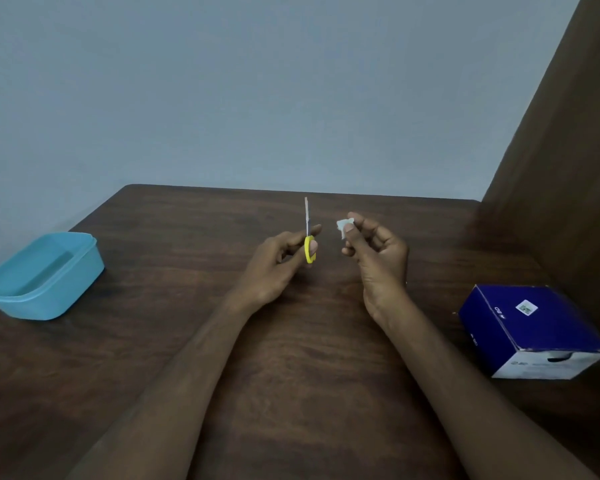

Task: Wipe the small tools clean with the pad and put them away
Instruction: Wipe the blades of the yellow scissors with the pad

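Dark brown wooden table point(291, 375), with a navy and white cardboard box point(530, 332) near the right edge and a light blue plastic tub point(42, 275) off to the left. Over the middle, the left hand point(274, 268) grips small yellow-handled scissors point(308, 237), blades closed and pointing up. Right hand point(378, 258) pinches a small white pad point(343, 227) just beside them, not touching. Plain grey-blue wall point(257, 91) behind.

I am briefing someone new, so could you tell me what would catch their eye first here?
Mid-table, the left hand holds up small yellow-handled scissors, blades pointing upward, while the right hand pinches a little white pad just beside them. A light blue tub sits at the far left, and a dark blue box at the right.
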Demonstrator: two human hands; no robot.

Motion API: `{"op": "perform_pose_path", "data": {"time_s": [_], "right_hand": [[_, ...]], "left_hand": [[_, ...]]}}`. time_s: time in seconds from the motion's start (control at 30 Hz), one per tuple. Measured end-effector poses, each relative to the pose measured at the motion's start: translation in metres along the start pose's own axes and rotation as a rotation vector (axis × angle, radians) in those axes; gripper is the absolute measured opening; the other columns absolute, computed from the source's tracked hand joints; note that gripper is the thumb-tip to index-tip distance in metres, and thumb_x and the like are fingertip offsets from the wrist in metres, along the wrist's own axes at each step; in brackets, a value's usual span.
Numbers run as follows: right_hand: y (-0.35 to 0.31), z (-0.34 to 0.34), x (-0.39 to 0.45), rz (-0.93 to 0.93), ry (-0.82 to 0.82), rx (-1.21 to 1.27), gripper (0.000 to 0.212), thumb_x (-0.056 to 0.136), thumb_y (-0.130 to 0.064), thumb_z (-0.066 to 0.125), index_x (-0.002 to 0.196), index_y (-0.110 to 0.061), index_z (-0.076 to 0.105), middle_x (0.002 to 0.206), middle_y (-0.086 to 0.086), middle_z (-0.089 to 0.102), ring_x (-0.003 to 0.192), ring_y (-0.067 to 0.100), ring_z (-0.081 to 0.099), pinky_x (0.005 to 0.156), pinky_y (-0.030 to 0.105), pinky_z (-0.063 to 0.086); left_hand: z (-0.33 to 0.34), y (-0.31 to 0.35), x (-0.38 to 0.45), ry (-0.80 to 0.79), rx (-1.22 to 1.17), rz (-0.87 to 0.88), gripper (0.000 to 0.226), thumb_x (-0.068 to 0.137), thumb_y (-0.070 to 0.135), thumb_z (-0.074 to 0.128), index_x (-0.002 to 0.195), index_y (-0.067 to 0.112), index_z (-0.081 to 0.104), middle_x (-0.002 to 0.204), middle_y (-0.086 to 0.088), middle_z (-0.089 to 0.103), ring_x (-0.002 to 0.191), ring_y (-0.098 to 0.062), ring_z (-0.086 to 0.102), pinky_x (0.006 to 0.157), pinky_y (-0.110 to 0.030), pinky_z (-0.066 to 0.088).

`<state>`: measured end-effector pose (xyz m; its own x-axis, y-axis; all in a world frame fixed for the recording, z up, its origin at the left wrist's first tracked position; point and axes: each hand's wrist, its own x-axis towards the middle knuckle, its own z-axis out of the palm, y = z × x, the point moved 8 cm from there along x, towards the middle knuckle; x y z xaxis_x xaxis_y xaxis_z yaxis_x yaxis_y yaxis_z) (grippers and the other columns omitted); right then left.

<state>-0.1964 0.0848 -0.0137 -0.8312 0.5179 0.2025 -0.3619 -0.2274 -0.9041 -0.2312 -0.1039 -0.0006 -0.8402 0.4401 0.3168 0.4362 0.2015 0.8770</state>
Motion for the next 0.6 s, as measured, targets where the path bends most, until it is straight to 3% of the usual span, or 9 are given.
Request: {"op": "perform_pose_path", "data": {"time_s": [0.07,0.13,0.2,0.27,0.37,0.47,0.6], "right_hand": [[-0.001,0.001,-0.001,-0.008,-0.005,-0.014,0.010,0.093,-0.007,0.080,0.100,-0.014,0.080,0.113,0.007,0.081,0.087,0.012,0.069,0.065,0.023,0.056],[-0.003,0.000,-0.001,-0.024,-0.008,-0.027,0.007,0.093,-0.008,0.080,0.098,-0.012,0.080,0.111,0.004,0.081,0.085,0.012,0.069,0.064,0.023,0.056],[-0.004,0.000,-0.001,-0.042,-0.014,-0.032,0.006,0.093,-0.008,0.080,0.096,-0.013,0.080,0.108,0.003,0.082,0.084,0.011,0.069,0.064,0.023,0.055],[-0.007,0.003,-0.002,-0.053,-0.030,-0.020,0.006,0.093,-0.009,0.080,0.096,-0.013,0.079,0.105,0.002,0.082,0.082,0.011,0.071,0.066,0.024,0.056],[-0.014,0.005,-0.002,-0.065,-0.061,0.028,0.008,0.093,-0.007,0.079,0.101,-0.010,0.078,0.098,0.006,0.082,0.074,0.017,0.074,0.065,0.027,0.058],[-0.018,0.005,-0.002,-0.054,-0.093,0.043,0.010,0.093,-0.007,0.079,0.102,-0.005,0.076,0.087,0.009,0.079,0.065,0.016,0.073,0.062,0.026,0.059],[-0.008,0.006,-0.002,0.033,-0.152,-0.023,0.012,0.093,-0.010,0.079,0.100,-0.001,0.076,0.074,0.005,0.071,0.057,0.007,0.060,0.053,0.022,0.052]], "left_hand": [[0.000,-0.001,0.000,0.005,-0.097,-0.021,0.039,0.108,0.026,0.063,0.143,0.011,0.067,0.139,0.002,0.071,0.123,-0.002,0.066,0.106,-0.023,0.050],[0.007,0.000,0.000,-0.041,-0.228,-0.060,0.038,0.106,0.025,0.064,0.139,0.005,0.069,0.143,0.006,0.069,0.134,-0.002,0.059,0.115,-0.025,0.044],[0.019,0.002,-0.001,-0.119,-0.383,-0.099,0.036,0.105,0.024,0.062,0.129,0.000,0.072,0.130,0.003,0.075,0.128,-0.006,0.062,0.117,-0.031,0.042],[0.030,0.002,-0.002,-0.170,-0.522,-0.151,0.036,0.107,0.021,0.058,0.134,0.001,0.070,0.118,-0.004,0.077,0.119,-0.010,0.066,0.118,-0.034,0.045],[0.037,0.001,-0.004,-0.204,-0.592,-0.205,0.042,0.105,0.023,0.056,0.139,0.001,0.066,0.123,-0.007,0.076,0.116,-0.010,0.070,0.110,-0.028,0.053],[0.041,-0.001,-0.008,-0.250,-0.608,-0.267,0.039,0.103,0.028,0.054,0.129,0.007,0.074,0.122,-0.005,0.077,0.112,-0.008,0.071,0.100,-0.022,0.055],[0.048,-0.002,-0.013,-0.325,-0.635,-0.321,0.042,0.107,0.040,0.047,0.112,0.015,0.080,0.120,-0.008,0.077,0.115,-0.011,0.072,0.105,-0.025,0.053]]}}
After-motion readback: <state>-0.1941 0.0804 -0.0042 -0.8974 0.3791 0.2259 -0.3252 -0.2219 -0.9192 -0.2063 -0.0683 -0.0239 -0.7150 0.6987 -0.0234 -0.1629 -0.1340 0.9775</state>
